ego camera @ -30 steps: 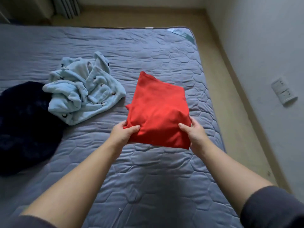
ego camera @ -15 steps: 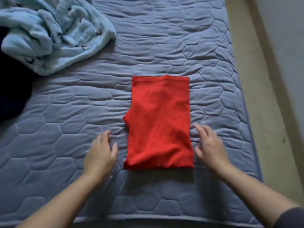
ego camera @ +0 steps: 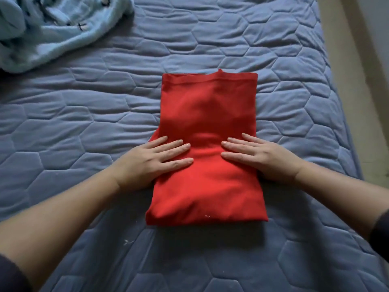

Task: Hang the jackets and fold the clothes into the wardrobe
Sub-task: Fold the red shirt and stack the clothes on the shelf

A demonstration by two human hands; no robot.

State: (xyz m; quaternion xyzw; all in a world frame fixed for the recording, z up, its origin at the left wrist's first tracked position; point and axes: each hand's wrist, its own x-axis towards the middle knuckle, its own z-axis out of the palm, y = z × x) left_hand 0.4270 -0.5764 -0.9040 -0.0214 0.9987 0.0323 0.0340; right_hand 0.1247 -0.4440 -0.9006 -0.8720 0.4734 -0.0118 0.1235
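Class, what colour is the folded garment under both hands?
Plain red: the folded garment, seen in the head view.

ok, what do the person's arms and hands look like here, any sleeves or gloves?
Left hand and right hand are bare: no gloves, rings or watch visible. Forearms are uncovered. A dark left sleeve and dark right sleeve show only at the frame's lower edges.
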